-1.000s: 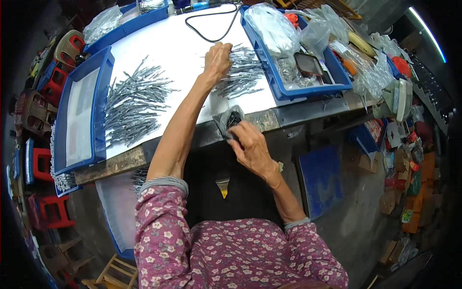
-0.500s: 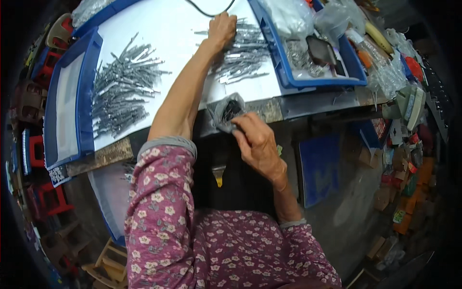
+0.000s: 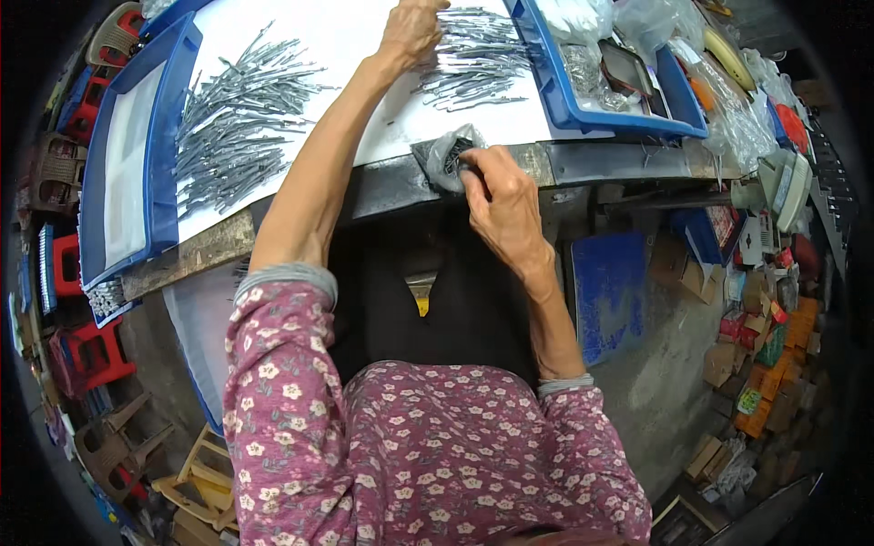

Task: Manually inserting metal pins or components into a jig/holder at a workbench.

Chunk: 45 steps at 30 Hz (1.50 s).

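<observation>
My left hand (image 3: 412,35) reaches far over the white table top (image 3: 364,50), by the left ends of the right-hand pile of thin grey metal strips (image 3: 478,59). Its fingers are curled together and partly cut off by the upper edge; what they hold is hidden. At the table's near edge sits a clear plastic bag (image 3: 441,160), its mouth open on small dark pieces (image 3: 458,153). My right hand (image 3: 507,202) is at the bag's mouth, thumb and forefinger pinched at the pieces; what is between the fingertips cannot be made out.
Another pile of metal strips (image 3: 241,123) lies at the left beside a blue tray (image 3: 168,136). A second blue tray (image 3: 628,125) at the right holds plastic bags and a dark rectangular item. A yellow-handled scraper (image 3: 421,296) is below the table edge. Boxes crowd the right floor.
The view has shifted, so the table sits higher in the picture. My left hand has stayed by the right-hand pile, at its far left side. My right fingers have moved closer into the bag's mouth.
</observation>
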Motion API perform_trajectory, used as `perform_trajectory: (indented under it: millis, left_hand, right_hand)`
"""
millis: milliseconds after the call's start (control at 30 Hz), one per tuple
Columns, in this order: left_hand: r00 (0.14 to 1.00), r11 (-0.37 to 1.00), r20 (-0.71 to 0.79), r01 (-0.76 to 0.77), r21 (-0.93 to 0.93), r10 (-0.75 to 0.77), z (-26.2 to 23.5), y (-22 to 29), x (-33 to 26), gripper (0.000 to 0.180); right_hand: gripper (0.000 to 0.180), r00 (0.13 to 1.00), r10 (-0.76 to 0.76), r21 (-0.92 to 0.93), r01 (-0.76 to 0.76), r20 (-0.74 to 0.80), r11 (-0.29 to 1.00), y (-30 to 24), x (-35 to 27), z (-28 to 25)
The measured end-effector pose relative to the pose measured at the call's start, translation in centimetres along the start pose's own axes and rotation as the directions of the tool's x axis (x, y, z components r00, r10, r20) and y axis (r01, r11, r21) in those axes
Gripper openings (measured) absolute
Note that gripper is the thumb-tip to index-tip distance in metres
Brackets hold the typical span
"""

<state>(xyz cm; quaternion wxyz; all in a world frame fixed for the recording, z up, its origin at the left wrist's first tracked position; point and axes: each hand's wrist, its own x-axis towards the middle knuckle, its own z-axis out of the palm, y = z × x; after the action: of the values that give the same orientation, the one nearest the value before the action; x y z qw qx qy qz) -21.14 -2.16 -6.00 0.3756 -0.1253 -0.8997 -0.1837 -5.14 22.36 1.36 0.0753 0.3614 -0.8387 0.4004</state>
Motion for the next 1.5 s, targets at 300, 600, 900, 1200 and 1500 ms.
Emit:
perform_trajectory:
  millis: [300,600,900,1200,1500]
  left_hand:
    - [0.936,0.939,0.137,0.336,-0.080,-0.323,-14.8,8.1,-4.9,0.023]
    - [0.896,0.895,-0.006,0.445,0.033,-0.445,-22.4,8.5,-13.2,0.023]
    - [0.921,0.913,-0.012,0.389,0.124,-0.390,-21.9,8.5,-14.0,0.021]
    - [0.914,0.890,-0.022,0.400,0.220,-0.405,-19.8,7.5,-13.8,0.021]
    - [0.916,0.867,0.041,0.362,0.343,-0.399,-18.1,6.1,-12.7,0.021]
  right_hand:
    - [0.021,0.986,-0.029,-0.191,0.061,0.162,0.980,-0.2,1.5,-0.1]
    - [0.015,0.960,-0.094,-0.311,0.177,0.263,0.934,0.3,2.2,-0.3]
    - [0.015,0.930,-0.149,-0.154,0.211,0.337,0.965,0.3,2.3,-1.1]
    - [0.016,0.958,-0.075,-0.023,0.085,0.278,0.996,-0.3,2.3,-0.8]
    - [0.018,0.948,-0.096,-0.265,0.180,0.302,0.947,-0.2,2.2,-0.3]
